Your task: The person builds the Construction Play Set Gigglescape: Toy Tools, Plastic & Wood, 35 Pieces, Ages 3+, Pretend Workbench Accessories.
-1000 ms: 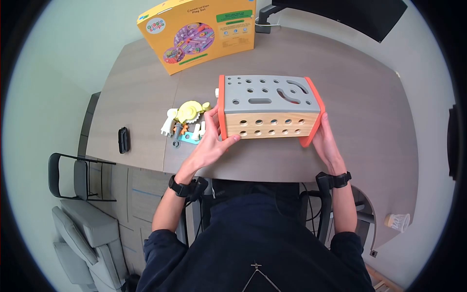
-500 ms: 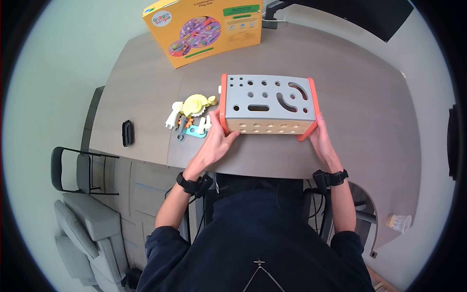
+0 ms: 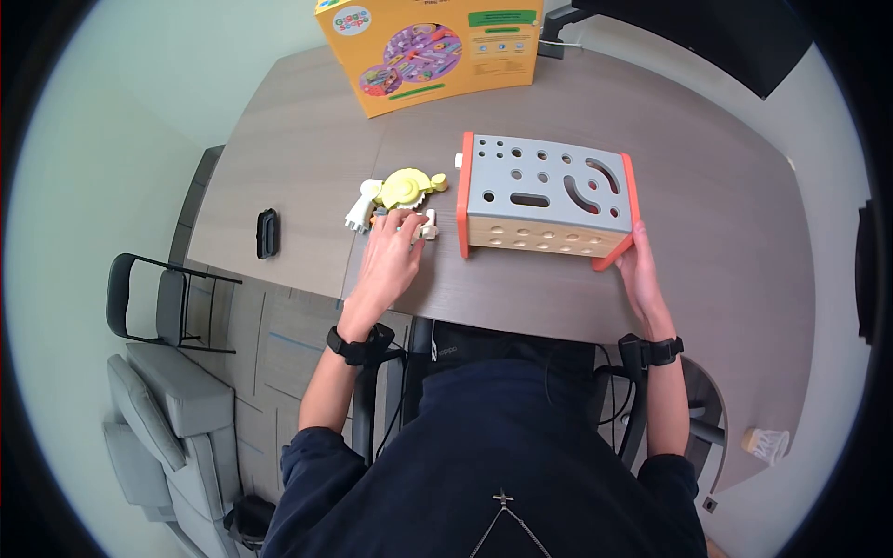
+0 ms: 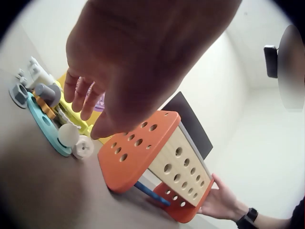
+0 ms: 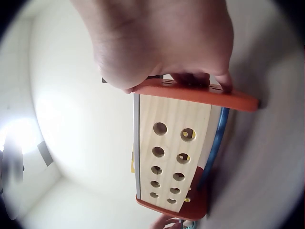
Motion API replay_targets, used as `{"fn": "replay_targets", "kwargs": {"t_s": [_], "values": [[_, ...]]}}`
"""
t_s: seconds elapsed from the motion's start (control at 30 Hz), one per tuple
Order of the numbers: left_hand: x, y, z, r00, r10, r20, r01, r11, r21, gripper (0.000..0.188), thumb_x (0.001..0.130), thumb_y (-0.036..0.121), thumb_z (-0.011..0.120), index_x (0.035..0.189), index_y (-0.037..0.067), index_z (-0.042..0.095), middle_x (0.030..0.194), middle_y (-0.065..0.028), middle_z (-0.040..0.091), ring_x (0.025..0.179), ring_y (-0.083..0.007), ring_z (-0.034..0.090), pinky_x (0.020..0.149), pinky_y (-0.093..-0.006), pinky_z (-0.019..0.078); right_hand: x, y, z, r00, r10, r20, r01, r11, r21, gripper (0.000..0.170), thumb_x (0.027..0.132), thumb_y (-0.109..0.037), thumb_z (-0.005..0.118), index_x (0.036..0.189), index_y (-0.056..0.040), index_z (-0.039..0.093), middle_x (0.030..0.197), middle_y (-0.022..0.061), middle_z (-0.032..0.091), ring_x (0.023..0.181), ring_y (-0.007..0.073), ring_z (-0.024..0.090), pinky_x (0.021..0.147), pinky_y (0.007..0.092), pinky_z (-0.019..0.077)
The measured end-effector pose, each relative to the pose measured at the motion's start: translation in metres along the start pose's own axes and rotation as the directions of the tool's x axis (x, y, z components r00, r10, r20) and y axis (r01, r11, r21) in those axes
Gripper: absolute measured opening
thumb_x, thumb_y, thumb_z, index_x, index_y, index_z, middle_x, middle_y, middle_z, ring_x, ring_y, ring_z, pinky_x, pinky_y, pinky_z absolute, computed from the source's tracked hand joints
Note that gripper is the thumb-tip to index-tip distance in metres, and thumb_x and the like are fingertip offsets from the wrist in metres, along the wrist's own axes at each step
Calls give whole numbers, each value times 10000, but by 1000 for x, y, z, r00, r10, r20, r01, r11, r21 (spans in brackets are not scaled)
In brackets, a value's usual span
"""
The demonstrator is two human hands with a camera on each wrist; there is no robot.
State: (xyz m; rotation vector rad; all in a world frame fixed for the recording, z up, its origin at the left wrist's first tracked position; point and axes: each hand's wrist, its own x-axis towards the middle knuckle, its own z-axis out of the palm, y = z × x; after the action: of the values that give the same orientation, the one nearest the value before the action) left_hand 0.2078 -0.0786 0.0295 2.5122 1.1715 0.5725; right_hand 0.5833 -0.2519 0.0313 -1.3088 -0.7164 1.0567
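A toy workbench [image 3: 549, 181] with a grey holed top, wooden sides and orange end panels stands on the table in front of me. My right hand [image 3: 640, 270] rests against its right end panel, with fingers lying along the outer face. To the left, my left hand [image 3: 386, 265] hovers over a cluster of small toy parts, fingers loosely bent with nothing between them. The left wrist view shows a turquoise holed strip [image 4: 45, 121], an orange piece [image 4: 44, 106], a grey nut [image 4: 19, 94] and white round-headed pieces [image 4: 83, 147]. A yellow toy circular saw [image 3: 405, 189] lies just beyond the fingers.
White pronged part [image 3: 361, 209] beside the saw. At the back stands a yellow play-set box [image 3: 446, 56], near a monitor [image 3: 707, 33]. A small black case [image 3: 268, 232] lies toward the left edge of the table [image 3: 726, 242]; a cup [image 3: 766, 445] is far right.
My left hand has let go of the workbench's left end and moved left over the small parts. The right hand stays at the right panel. The head view has shifted.
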Motion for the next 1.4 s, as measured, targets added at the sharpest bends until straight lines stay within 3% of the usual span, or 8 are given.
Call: {"fn": "replay_targets", "kwargs": {"t_s": [0.5,0.7,0.8,0.9,1.07,1.13,1.23,1.4], "values": [[-8,-17,6,991,-132,11,132,991,10,383,965,90,758,1327,60,636,1203,-190,640,1146,-401,641,956,-511,562,4,22,-9,995,-47,-93,36,993,-113,789,1186,-597,306,1649,37,391,1641,173,491,1530,260,468,1308,463,339],[-6,-23,18,999,-32,-21,35,990,138,257,997,149,753,1216,58,654,1127,-140,678,1068,-359,676,871,-489,575,2,15,-8,988,-67,-138,33,971,-236,719,1198,-550,313,1673,-14,376,1717,166,406,1596,266,375,1311,464,305],[-8,-18,13,995,-94,16,92,992,87,243,979,147,771,1174,60,654,1116,-150,691,1071,-354,693,896,-493,591,-14,-6,21,824,-519,-226,318,755,-574,514,1193,-374,426,1551,-9,483,1615,180,472,1527,277,434,1279,440,330],[-13,-14,9,990,-140,26,138,988,65,240,988,167,770,1162,55,648,1052,-144,706,1024,-356,708,841,-490,595,-25,-2,29,602,-782,-162,504,529,-683,352,1154,-243,509,1406,-4,572,1406,171,618,1331,265,583,1164,441,445],[-19,-13,7,968,-249,37,251,943,-220,193,1011,147,762,1136,16,694,961,-125,747,851,-284,715,772,-420,571,-49,-22,91,834,-399,382,550,541,-636,230,1094,-168,597,1274,-39,660,1071,164,734,964,326,714,890,445,574],[-23,-10,2,949,-304,78,313,891,-330,168,1019,132,758,1124,9,712,937,-107,770,811,-235,716,760,-380,561,-42,-31,130,849,-49,526,412,685,-601,293,1083,-158,612,1356,-51,619,1180,200,729,1049,379,732,915,487,578],[-31,10,-12,934,-333,129,356,835,-420,154,1029,119,749,1122,2,715,934,-108,789,814,-200,728,763,-356,566,-28,-6,170,766,-4,643,491,649,-581,361,1087,-158,610,1431,-60,562,1263,220,723,1159,419,720,939,535,569],[-46,16,-18,942,-259,215,336,751,-568,190,1043,130,743,1156,-17,702,960,-140,781,838,-184,729,788,-349,581,-16,38,210,786,-72,614,441,761,-475,381,1107,-190,601,1462,-76,523,1279,252,707,1140,475,703,929,571,562]]}}
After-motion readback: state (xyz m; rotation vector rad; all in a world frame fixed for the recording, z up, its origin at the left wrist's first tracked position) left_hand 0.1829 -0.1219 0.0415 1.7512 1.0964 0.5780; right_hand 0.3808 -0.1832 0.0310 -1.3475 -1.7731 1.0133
